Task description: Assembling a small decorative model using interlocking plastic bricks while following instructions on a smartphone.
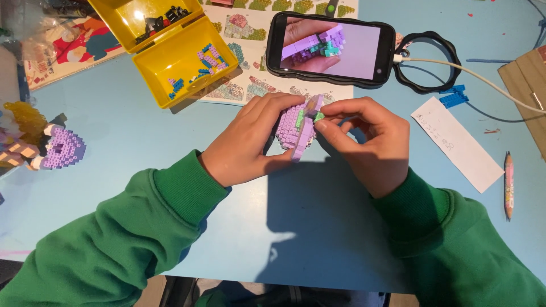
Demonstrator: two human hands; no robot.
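Mid-assembly: left hand (250,142) grips purple brick model (297,128); right hand (372,139) pinches green piece (318,116) onto it; next needs firm, aligned press.

A black phone (331,48) is laid flat on the printed instruction sheet (244,34), its lit screen showing purple bricks; a white paper slip (458,145) is seen to the right

1 head-worn view, looking steeply down, close over the blue table (318,227), facing away from the wearer
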